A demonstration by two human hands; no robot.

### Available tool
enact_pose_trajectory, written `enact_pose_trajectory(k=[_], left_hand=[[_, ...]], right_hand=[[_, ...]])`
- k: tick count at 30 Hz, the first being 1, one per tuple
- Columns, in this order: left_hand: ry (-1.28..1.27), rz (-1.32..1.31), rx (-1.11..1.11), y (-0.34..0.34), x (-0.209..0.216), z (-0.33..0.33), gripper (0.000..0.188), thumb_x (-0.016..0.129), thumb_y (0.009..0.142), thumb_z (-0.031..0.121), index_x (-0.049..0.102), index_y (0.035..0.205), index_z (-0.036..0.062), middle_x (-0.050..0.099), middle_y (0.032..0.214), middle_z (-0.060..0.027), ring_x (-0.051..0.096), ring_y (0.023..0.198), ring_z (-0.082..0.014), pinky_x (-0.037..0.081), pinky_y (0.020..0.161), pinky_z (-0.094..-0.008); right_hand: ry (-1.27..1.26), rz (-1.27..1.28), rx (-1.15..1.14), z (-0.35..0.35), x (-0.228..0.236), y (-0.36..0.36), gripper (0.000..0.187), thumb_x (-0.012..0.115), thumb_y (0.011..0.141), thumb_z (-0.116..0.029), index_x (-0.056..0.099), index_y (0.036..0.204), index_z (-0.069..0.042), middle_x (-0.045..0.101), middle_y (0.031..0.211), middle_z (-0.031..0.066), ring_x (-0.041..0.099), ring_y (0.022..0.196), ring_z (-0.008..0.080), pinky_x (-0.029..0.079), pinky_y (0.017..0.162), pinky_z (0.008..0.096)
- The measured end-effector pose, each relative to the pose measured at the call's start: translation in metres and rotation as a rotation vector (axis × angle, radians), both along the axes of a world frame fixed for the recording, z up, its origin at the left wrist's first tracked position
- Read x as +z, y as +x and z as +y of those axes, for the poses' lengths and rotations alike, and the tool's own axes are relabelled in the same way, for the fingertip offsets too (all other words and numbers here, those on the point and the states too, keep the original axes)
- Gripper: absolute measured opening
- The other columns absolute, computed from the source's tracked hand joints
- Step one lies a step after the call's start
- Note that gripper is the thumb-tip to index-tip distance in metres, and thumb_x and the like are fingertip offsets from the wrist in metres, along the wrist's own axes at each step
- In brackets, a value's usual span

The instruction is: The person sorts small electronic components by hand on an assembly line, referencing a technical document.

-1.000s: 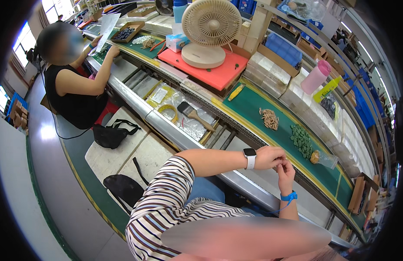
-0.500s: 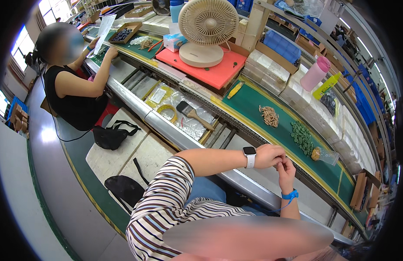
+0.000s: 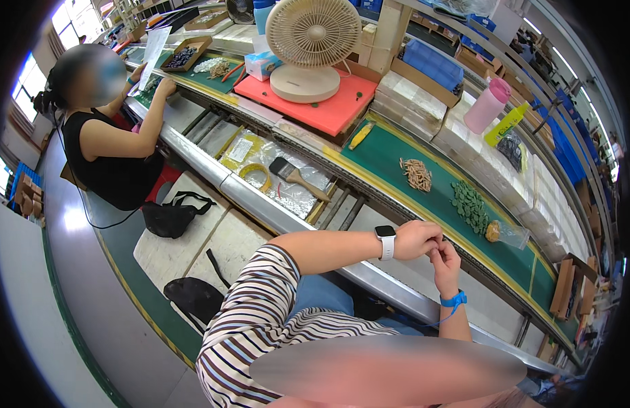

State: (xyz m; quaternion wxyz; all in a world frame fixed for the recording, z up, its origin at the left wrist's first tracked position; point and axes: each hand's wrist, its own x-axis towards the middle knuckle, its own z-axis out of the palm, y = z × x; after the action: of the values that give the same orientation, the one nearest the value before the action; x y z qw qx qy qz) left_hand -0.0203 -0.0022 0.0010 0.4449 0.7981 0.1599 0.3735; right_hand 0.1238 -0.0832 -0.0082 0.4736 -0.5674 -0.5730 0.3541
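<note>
My left hand (image 3: 417,239), below a white-banded watch (image 3: 386,243), is curled, its fingertips against those of my right hand (image 3: 446,264). On my right wrist is a blue strap (image 3: 454,299) with a thin cord. Both hands are pinched together over the near rail of the line, and whatever sits between the fingers is too small or hidden to make out. Beyond them on the green belt (image 3: 390,151) lie a pile of small tan pieces (image 3: 416,175), a heap of dark green discs (image 3: 470,207) and a clear bag with tan pieces (image 3: 493,231).
A beige fan (image 3: 313,34) stands on a red board (image 3: 349,109). Left of my hands, a brush (image 3: 298,178) and a yellow tape roll (image 3: 254,177) lie in a tray. A pink bottle (image 3: 487,107) stands on white foam blocks. At left a co-worker (image 3: 111,146) holds a paper.
The whole view has shifted slightly. My hands stay pinched together in nearly the same place, with only slight finger movement. The co-worker still holds the paper.
</note>
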Motion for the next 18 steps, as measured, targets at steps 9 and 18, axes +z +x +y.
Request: enact_pose_trajectory(k=[9, 18], left_hand=[[0.015, 0.005, 0.000, 0.0006, -0.0015, 0.0005, 0.008, 0.055, 0.069, 0.005, 0.051, 0.075, 0.0029, 0.054, 0.072, -0.0104, 0.054, 0.070, -0.0282, 0.044, 0.061, -0.0343], [0.037, 0.004, 0.007, 0.0006, -0.0020, 0.0014, 0.008, 0.055, 0.069, 0.005, 0.051, 0.075, 0.0031, 0.054, 0.071, -0.0106, 0.054, 0.070, -0.0283, 0.044, 0.061, -0.0347]], right_hand=[[0.026, -0.053, 0.026, 0.0003, 0.0030, -0.0005, 0.008, 0.051, 0.080, -0.006, 0.052, 0.077, 0.001, 0.045, 0.068, -0.0008, 0.040, 0.059, 0.0047, 0.033, 0.053, 0.0183], [0.006, -0.041, 0.026, 0.0006, -0.0008, 0.0010, 0.007, 0.051, 0.080, -0.006, 0.052, 0.078, 0.001, 0.045, 0.070, 0.0002, 0.040, 0.061, 0.0057, 0.033, 0.054, 0.0189]])
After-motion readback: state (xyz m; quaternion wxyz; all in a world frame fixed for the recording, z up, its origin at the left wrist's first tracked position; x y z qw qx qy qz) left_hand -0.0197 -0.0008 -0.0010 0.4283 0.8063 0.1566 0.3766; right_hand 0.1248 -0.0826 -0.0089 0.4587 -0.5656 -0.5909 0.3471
